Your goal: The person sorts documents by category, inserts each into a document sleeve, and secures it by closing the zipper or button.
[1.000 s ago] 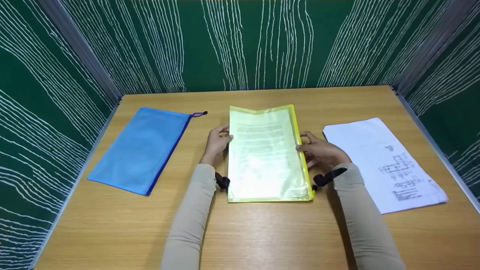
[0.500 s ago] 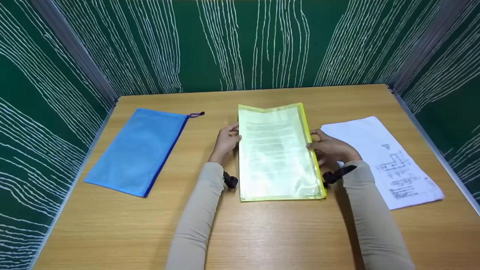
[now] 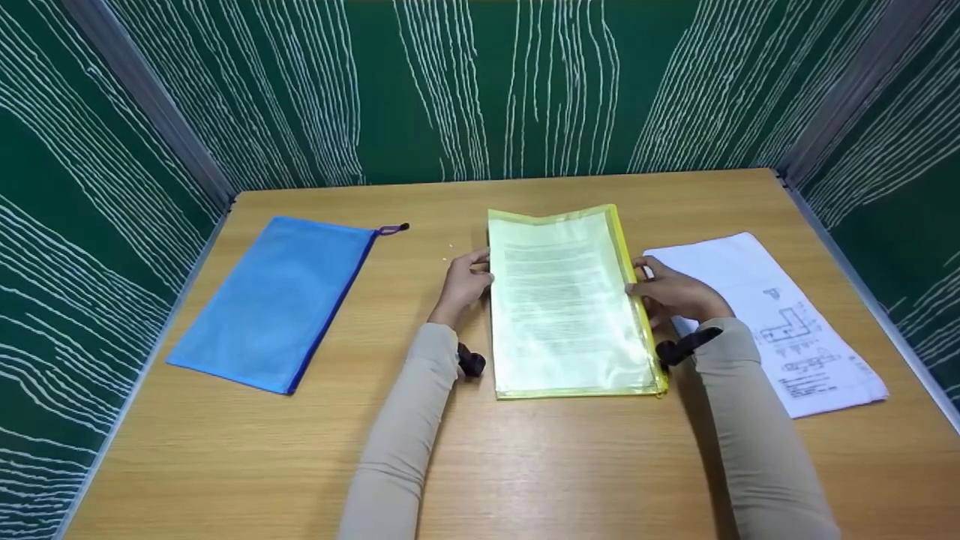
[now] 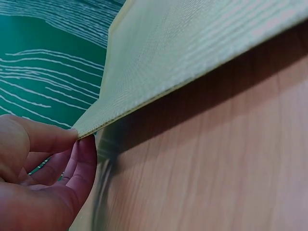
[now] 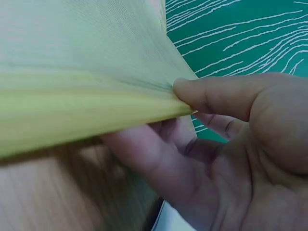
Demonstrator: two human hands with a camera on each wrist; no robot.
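A yellow translucent zip pouch (image 3: 570,315) with printed paper inside lies in the middle of the head view, its yellow zip edge on the right. My left hand (image 3: 463,285) pinches its left edge between thumb and fingers. In the left wrist view that edge of the pouch (image 4: 192,53) is raised over the wood, with a shadow beneath. On the other side my right hand (image 3: 679,291) pinches the zip edge, thumb on top and fingers underneath, as the right wrist view shows of the pouch (image 5: 86,106).
A blue zip pouch (image 3: 277,300) with a purple pull loop lies on the left of the wooden table (image 3: 225,465). Papers with technical drawings (image 3: 817,367) lie at the right, partly behind the right forearm. Green walls (image 3: 420,90) with white lines stand around the table.
Both hands have moved the yellow pouch to the right, closer to the papers, keeping their grip on its two sides. The blue pouch and the papers stay in place.
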